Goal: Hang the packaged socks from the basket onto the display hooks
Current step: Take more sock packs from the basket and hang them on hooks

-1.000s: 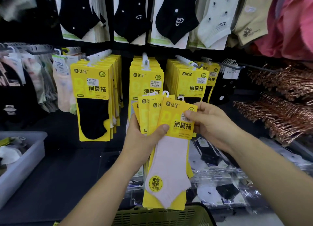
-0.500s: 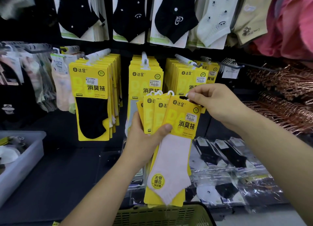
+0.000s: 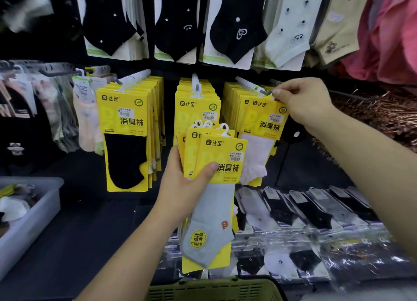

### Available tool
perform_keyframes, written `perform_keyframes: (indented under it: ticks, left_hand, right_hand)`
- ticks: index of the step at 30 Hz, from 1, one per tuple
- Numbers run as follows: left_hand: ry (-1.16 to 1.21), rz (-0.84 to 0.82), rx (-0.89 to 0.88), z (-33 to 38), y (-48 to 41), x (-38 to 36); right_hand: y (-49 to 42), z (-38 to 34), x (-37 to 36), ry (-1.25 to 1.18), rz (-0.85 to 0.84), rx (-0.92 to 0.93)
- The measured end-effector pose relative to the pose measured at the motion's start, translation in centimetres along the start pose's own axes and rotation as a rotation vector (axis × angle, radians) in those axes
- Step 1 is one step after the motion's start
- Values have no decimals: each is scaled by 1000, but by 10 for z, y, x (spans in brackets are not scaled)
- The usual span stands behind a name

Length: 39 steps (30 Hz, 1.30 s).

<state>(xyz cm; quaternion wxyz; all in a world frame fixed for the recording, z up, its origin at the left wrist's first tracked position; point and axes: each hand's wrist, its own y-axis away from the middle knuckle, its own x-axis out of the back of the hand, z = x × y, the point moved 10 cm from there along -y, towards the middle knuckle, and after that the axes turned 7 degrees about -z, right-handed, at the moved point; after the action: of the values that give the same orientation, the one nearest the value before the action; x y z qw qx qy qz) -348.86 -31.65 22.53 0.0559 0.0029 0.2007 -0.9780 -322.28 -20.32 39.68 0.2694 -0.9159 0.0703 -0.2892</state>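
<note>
Presently the pink sock pack [image 3: 264, 129] sits at the tip of the right-hand hook [image 3: 250, 85]; whether its hanger loop is fully threaded cannot be told. The right hand [image 3: 302, 104] pinches the pack's top corner just beside that tip. Below and left of the hook, the left hand [image 3: 185, 187] grips a fan of packs [image 3: 216, 160], grey sock foremost. The basket [image 3: 214, 289] lies well below the hook. Recommended: hold the loop square to the prong and slide the pack back against the stocked row before letting go.
</note>
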Motion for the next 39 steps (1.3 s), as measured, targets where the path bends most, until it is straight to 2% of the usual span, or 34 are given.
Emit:
perform_keyframes:
  ticks: [4,11,15,17,21,24,28,33,36,39]
  left_hand:
    - [15,-10,7,-3,0,-4]
    - [28,-9,29,-7,0,-5]
    - [48,-11,53,-10,0,-6]
    - [48,-9,64,-12,1,-6]
    - [39,5,66,-12,3,-8]
    - [35,9,70,-13,4,-11]
    - [79,-17,81,-14,7,-16]
    - [87,-25,75,-12,7,-16]
    - [81,-22,82,-15,6,-16]
    - [75,-21,78,-16,5,-16]
  right_hand:
    - [-9,-14,-8,56,3,89]
    - [-3,-14,-16,198,-23,106]
    - [22,-13,2,201,142,73]
    - [45,-10,-4,152,120,21]
    - [100,-1,-55,-121,-208,-91]
    - [127,2,-81,-245,-325,-141]
    - [134,16,-90,-341,-338,-230]
    - [132,20,-85,-466,-327,-201]
    - [128,23,-79,-458,-312,-174]
    - [118,31,-66,-475,-229,-185]
